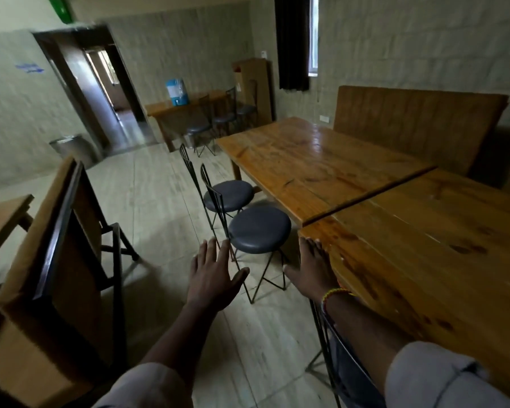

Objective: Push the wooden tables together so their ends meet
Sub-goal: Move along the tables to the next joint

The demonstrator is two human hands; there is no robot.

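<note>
Two long wooden tables stand end to end on the right. The near table (424,260) and the far table (312,166) are split by a thin dark gap, and the far one sits slightly offset toward the left. My right hand (314,269) lies flat against the near table's left edge by its far corner, fingers straight. My left hand (214,275) hovers open over the floor, fingers spread, holding nothing.
Two round grey-seated metal chairs (259,228) stand beside the tables, just ahead of my hands; a third chair back (336,343) is under my right arm. A wooden bench back (409,125) lines the right wall. A tipped wooden bench (56,245) is at left.
</note>
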